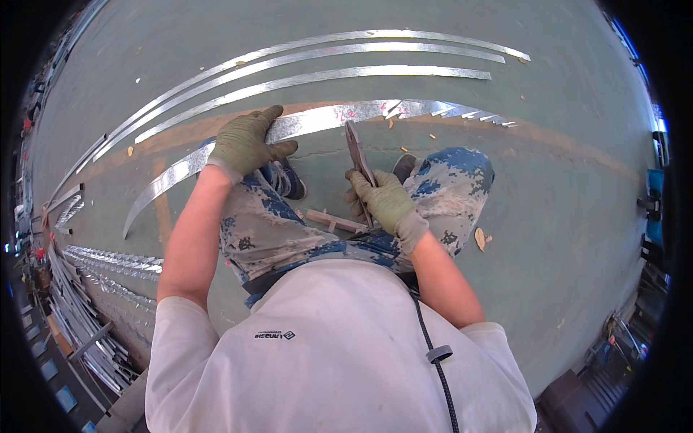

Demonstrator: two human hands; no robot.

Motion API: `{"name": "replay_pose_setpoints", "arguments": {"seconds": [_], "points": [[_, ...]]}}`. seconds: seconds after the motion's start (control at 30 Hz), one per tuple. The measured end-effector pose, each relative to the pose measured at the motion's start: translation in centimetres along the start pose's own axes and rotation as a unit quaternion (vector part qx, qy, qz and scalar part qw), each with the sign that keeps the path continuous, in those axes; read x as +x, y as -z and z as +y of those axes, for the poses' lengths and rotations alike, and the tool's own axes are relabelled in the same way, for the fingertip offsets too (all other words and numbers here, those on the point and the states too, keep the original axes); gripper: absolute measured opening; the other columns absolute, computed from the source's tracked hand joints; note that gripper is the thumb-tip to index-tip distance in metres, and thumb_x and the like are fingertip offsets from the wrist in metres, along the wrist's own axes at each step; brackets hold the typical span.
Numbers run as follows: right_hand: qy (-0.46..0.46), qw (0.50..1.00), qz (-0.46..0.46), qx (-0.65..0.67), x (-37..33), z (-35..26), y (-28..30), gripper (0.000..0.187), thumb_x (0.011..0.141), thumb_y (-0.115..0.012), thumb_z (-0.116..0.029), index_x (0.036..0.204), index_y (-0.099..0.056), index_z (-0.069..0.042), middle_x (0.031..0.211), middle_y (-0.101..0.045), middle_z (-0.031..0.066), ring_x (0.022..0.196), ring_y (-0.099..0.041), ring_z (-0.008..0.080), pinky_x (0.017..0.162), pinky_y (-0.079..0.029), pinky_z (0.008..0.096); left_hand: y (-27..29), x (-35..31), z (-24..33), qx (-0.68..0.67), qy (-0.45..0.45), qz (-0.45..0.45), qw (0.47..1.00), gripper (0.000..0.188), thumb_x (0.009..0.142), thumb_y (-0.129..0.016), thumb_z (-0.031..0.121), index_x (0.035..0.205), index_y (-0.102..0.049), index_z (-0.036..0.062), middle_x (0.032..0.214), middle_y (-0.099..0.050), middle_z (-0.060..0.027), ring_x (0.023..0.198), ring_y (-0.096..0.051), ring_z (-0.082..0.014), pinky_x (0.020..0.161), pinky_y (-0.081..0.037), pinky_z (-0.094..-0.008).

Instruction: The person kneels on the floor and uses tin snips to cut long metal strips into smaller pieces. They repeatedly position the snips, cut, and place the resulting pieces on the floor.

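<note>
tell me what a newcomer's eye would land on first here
Probably the shiny strip running across in front of the person, its right end toothed, the gloved left hand lying over it. Next, the long tool in the gloved right hand near the picture's middle, its tip by the strip's near edge. Then the three bright strips side by side on the floor beyond.

The left glove (247, 142) and right glove (392, 200) are olive green with paler cuffs (226, 172), the shears (357, 150) grey-brown, the silver strip (317, 119) marked in red. Trousers (462, 191) carry blue, grey and tan pixel camouflage; the shirt (325, 361) is whitish. An orange-brown stripe (570, 151) crosses the grey-green floor (563, 238).
</note>
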State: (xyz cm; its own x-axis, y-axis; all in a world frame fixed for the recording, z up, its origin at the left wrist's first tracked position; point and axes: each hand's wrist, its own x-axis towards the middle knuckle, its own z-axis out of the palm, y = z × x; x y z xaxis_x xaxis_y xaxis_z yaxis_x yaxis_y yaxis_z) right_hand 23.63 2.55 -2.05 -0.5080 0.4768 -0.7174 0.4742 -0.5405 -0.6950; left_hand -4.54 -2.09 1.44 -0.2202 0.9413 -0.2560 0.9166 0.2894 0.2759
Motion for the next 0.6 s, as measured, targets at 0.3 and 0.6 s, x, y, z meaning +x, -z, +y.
{"name": "replay_pose_setpoints", "arguments": {"seconds": [0.3, 0.6], "points": [[0.242, 0.958, 0.055, -0.146, -2.6, -3.5, 1.7, 0.038, 0.105, -0.060, -0.037, 0.126, -0.068, -0.006, 0.086, -0.072, 0.0045, 0.061, -0.061, 0.0109, 0.055, -0.049, 0.0270, -1.4, 1.1, -0.6, 0.056, 0.001, 0.019, 0.998, 0.058, 0.088, -0.076, 0.041, 0.136, -0.064, 0.0123, 0.119, -0.073, -0.0149, 0.112, -0.069, -0.0341, 0.097, -0.054, -0.0445], [0.034, 0.997, -0.026, 0.063, 1.1, 0.3, 0.5, 0.037, 0.105, -0.063, -0.037, 0.123, -0.069, -0.005, 0.084, -0.071, 0.0035, 0.061, -0.061, 0.0099, 0.054, -0.050, 0.0264, -1.5, 1.6, -0.2, 0.048, 0.001, 0.027, 0.998, 0.058, 0.087, -0.077, 0.040, 0.136, -0.065, 0.0123, 0.123, -0.073, -0.0144, 0.115, -0.069, -0.0326, 0.098, -0.053, -0.0425]]}}
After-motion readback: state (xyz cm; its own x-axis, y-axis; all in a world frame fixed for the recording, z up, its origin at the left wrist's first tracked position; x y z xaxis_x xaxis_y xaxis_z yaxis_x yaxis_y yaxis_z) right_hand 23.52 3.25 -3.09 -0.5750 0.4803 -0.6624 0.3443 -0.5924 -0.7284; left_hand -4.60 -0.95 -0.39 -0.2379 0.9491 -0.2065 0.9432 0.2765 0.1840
